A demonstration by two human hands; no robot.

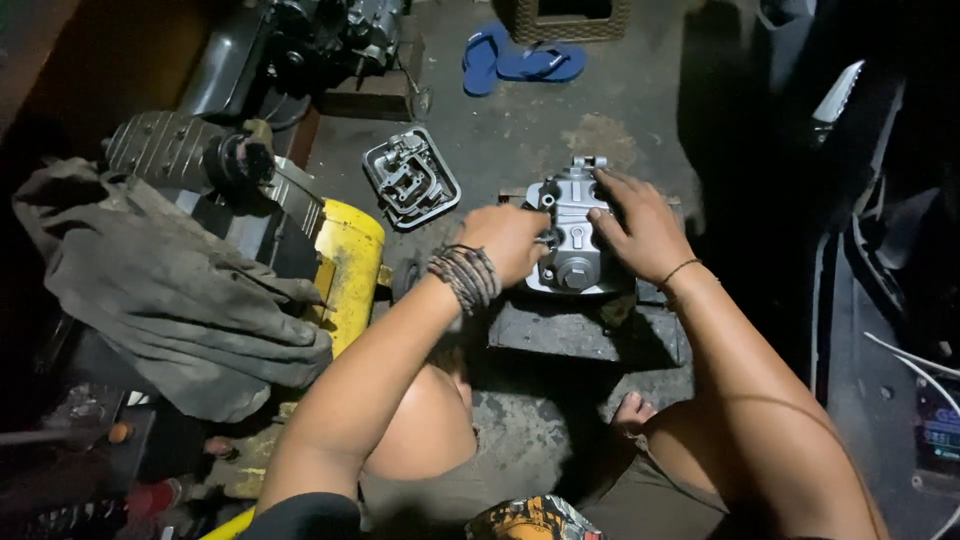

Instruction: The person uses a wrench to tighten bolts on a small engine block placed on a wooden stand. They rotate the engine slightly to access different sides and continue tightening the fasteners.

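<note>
Gripping the grey cast engine cover (573,232) from both sides, the fingers (607,214) of the right hand (640,228) lay spread over its right edge and top, while the left hand (508,240) was curled shut against its left flank, seemingly pinching a small fitting there; exactly what it pinched could not be made out. The cover sat on a dark metal block (575,330) on the concrete floor (540,120), near the block's far edge.

Judging from that perch, the cover might slide or tip off the far edge if the hands pressed unevenly, and the dim light could make a small part easy to drop and lose on the floor.

Both forearms reached forward and downward from a crouch, elbows out, wrists bent slightly inward toward one another. A stack of dark bracelets (465,277) circled the left wrist, a thin band the right.

Further out, a second cast cover (411,177) lay on the floor to the left, beside a yellow tank (349,268) and a crumpled grey rag (170,290). Blue sandals (520,62) rested at the far side.
</note>
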